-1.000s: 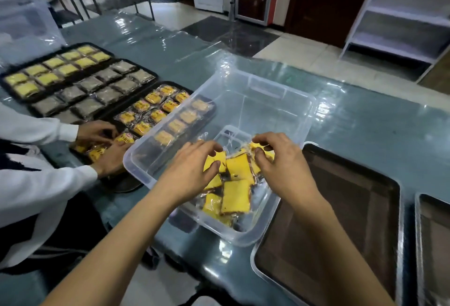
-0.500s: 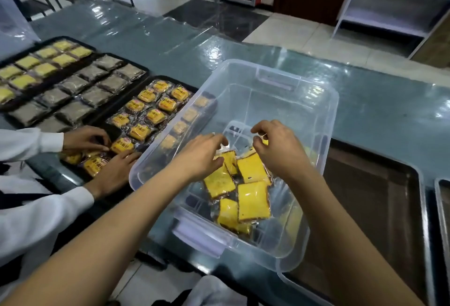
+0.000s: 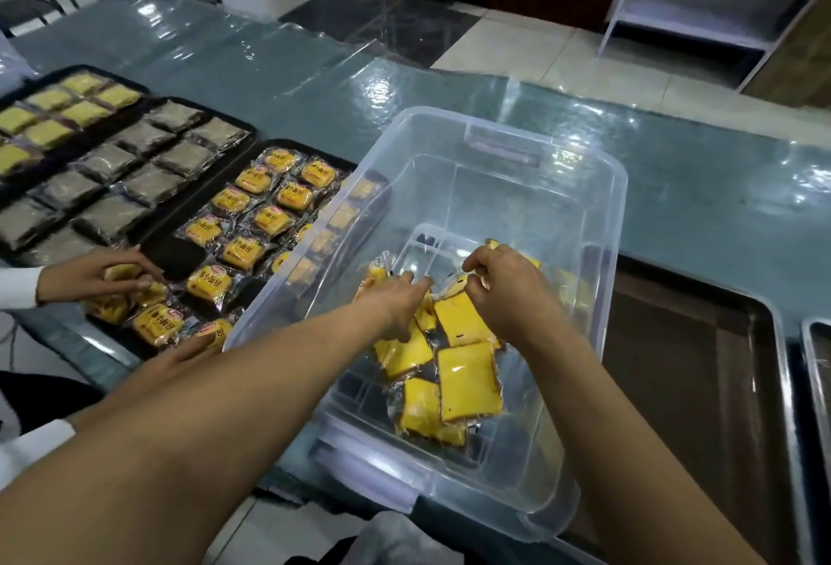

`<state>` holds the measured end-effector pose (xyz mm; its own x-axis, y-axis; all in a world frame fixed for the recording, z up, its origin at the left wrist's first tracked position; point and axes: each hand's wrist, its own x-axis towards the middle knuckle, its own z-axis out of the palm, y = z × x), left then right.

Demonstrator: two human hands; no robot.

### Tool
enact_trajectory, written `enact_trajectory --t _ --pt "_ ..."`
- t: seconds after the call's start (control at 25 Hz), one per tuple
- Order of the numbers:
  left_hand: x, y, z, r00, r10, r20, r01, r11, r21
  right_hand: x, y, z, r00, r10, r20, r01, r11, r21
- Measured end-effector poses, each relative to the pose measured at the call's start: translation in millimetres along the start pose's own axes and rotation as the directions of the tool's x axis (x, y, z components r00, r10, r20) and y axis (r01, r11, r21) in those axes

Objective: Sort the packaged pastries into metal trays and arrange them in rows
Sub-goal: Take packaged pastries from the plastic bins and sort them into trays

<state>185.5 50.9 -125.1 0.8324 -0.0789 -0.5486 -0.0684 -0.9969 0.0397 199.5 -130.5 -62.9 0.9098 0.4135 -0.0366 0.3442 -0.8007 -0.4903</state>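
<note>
Yellow plastic-wrapped pastries (image 3: 467, 378) partly sorted: some left in clear plastic bin (image 3: 598, 214), left hand (image 3: 395, 304) and right hand (image 3: 508, 290) pinching wrappers, nearest bare metal tray (image 3: 701, 384) unfilled.

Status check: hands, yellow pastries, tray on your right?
Both hands in clear bin: left hand and right hand gripping yellow pastry packs. Right metal tray bare. Nothing blocking.

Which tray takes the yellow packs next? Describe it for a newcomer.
Start at the clear plastic bin both hands reach into. Directly to its right lies a metal tray with a silver rim. Unlike the dark trays on the left, it holds no pastries.
</note>
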Motion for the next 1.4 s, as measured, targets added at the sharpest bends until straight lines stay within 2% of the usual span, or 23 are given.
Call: enact_trajectory --t 0.2,0.44,0.64,0.8,1.04,1.2,1.32,1.4 --pt "10 -2 15 0.999 -0.018 0.033 0.017 1.000 0.025 0 -1 6 0.999 0.024 0.029 -0.022 0.999 -0.038" --pt "9 1 15 0.995 -0.035 -0.091 0.043 0.996 0.084 0 0 8 0.999 0.026 0.033 -0.024 0.998 -0.053" --pt "4 -2 6 0.994 -0.107 -0.010 0.106 0.993 -0.052 -2 1 7 0.999 0.027 0.041 -0.024 0.998 -0.063" --pt "-7 -5 -12 0.993 -0.115 0.014 0.115 0.992 -0.051 -2 1 6 0.996 0.035 0.080 -0.026 0.993 -0.111" --pt "-34 -1 -38 0.980 -0.138 -0.144 0.141 0.990 0.012 -2 3 8 0.989 0.029 0.146 0.001 0.980 -0.201" --pt "-56 -1 -50 0.960 -0.191 -0.206 0.180 0.981 -0.072 -1 4 7 0.976 0.030 0.215 0.040 0.950 -0.310" --pt "-72 -3 -48 0.943 -0.197 -0.269 0.169 0.978 -0.123 1 3 9 0.947 0.030 0.321 0.108 0.908 -0.404" --pt "-78 -6 -45 0.933 -0.203 -0.298 0.164 0.975 -0.152 4 0 15 0.898 0.038 0.438 0.185 0.871 -0.455"
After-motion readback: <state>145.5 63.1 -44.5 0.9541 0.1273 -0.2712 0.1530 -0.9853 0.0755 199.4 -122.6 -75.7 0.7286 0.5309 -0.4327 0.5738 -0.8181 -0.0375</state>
